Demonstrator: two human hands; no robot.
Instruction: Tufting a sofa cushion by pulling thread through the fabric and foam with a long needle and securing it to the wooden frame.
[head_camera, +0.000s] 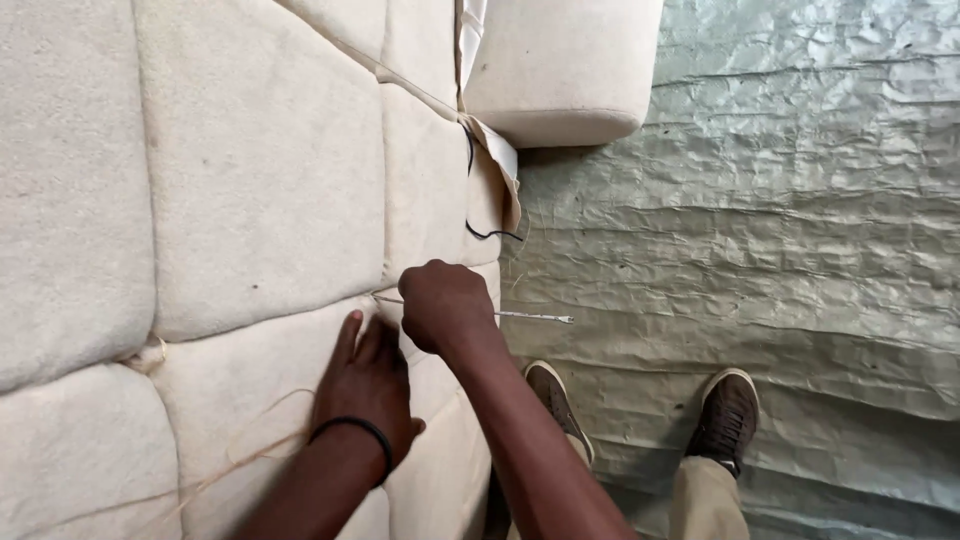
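Observation:
A cream tufted cushion panel (260, 180) fills the left of the head view, divided into padded squares by deep seams. My left hand (365, 385) lies flat on the padding just below a seam, fingers together, with a black band on its wrist. My right hand (445, 305) is closed around a long thin metal needle (535, 317) that lies level; its tip enters the seam at the left and its other end sticks out right past the cushion's edge. Thin tan twine (250, 440) trails over the padding near my left wrist.
A rounded cream armrest (560, 70) stands at the top. A loose fabric flap and a black cord (490, 232) hang at the cushion's edge. Crinkled silver sheeting (780, 200) covers the floor at the right. My two brown shoes (725, 415) stand near the cushion's edge.

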